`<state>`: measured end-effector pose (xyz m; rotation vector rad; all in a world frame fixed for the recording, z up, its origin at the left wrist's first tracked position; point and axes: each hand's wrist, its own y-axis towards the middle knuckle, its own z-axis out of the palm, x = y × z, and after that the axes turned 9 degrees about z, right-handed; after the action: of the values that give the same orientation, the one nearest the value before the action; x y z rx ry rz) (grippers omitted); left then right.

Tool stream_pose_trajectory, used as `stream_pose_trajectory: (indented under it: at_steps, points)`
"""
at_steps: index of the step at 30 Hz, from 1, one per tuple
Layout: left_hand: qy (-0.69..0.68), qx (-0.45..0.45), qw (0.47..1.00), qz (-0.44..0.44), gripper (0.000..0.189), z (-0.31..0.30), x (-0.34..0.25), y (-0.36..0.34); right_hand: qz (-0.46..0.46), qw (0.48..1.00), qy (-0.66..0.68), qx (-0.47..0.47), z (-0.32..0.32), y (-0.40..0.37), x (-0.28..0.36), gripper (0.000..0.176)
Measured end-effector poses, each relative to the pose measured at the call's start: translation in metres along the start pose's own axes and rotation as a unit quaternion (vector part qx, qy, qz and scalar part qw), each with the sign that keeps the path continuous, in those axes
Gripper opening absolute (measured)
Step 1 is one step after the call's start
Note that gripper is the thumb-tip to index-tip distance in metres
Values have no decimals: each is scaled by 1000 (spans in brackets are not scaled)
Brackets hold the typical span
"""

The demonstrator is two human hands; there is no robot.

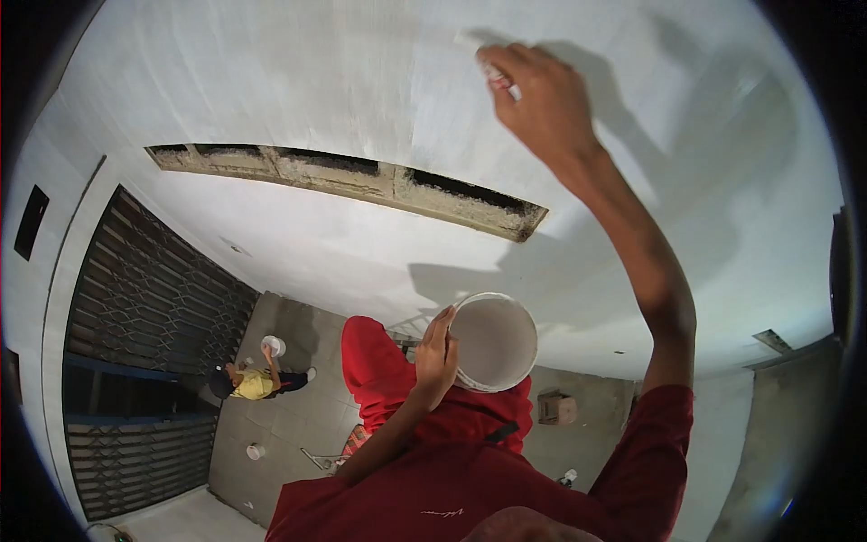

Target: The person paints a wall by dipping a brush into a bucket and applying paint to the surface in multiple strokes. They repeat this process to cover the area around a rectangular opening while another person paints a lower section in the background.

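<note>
My right hand (542,95) is raised to the upper wall (343,72), fingers closed around a paintbrush (495,76). Only a small whitish and reddish part of the brush shows between the fingers, and its pale tip is close to the wall. Lower down, my left hand (437,359) grips the rim of a white bucket (495,341) at its left side. The bucket is in front of my lap, its open top facing me and whitish inside. Brush strokes streak the wall around my right hand.
A long recess with dark openings (388,181) cuts through the wall. Far below, a person in a yellow shirt (257,384) holds a white bucket (274,346) near a folding metal gate (153,289). Another bucket (256,451) and a brown box (557,408) stand on the floor.
</note>
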<state>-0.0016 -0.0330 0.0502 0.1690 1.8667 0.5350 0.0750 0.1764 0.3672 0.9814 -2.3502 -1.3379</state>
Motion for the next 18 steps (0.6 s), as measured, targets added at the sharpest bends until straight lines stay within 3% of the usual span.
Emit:
stream_pose_trajectory:
  at_steps: [2,5,7,9,11,12,15,16,17,18]
  points:
    - [17,-15,999,26,40,3,3,2,-33,993,-76,-89,-18,13,5,10]
    - [13,-13,1000,21,38,2,1,2,-72,986,-119,-95,8,-5,-9,18]
    - [12,-16,1000,21,38,1,-1,3,-136,954,-266,-29,49,-49,-15,30]
    - [24,-17,999,40,39,0,-1,1,-146,949,-272,61,89,-109,-11,32]
    - [29,-13,999,37,40,0,2,-1,-207,915,-326,113,126,-164,-7,52]
    - [32,-11,999,41,41,0,2,0,-161,938,-259,166,129,-180,4,48]
    - [23,-2,1000,12,43,-2,-4,-2,-192,944,-132,234,140,-209,19,35]
    - [17,2,1000,9,43,-2,-4,-5,-157,956,20,248,171,-234,8,19]
    - [12,4,1000,10,43,-2,-2,-5,-31,950,73,301,155,-225,19,5]
    - [7,4,1000,7,44,-2,0,-5,34,936,93,339,149,-218,20,5]
